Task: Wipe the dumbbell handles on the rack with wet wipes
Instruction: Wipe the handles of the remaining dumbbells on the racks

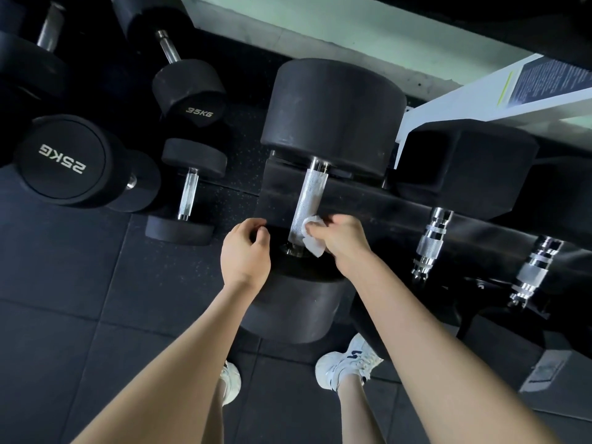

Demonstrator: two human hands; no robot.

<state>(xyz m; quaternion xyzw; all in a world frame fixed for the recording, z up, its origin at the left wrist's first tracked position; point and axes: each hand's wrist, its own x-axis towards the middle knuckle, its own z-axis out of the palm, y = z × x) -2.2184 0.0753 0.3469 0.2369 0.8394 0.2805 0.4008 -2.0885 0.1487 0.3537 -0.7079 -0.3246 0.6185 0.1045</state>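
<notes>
Black rubber floor tiles fill the lower left. A white sneaker stands bottom centre. A white printed panel sits upper right.

Free-weight corner of a gym, going by the kit. Black round-headed weights all about: a 25KG dumbbell, a 35KG dumbbell and a small dumbbell with a clear-looking bar, speckled rubber matting just beside it. Closer in, a heavy dumbbell laid across a long black rack, its knurled handle bright between two thick heads. Further right along the same rack, two more chromed handles with ringed collars. Underfoot, dark rubber floor tiles with plain seams, and white trainers planted on them.
</notes>
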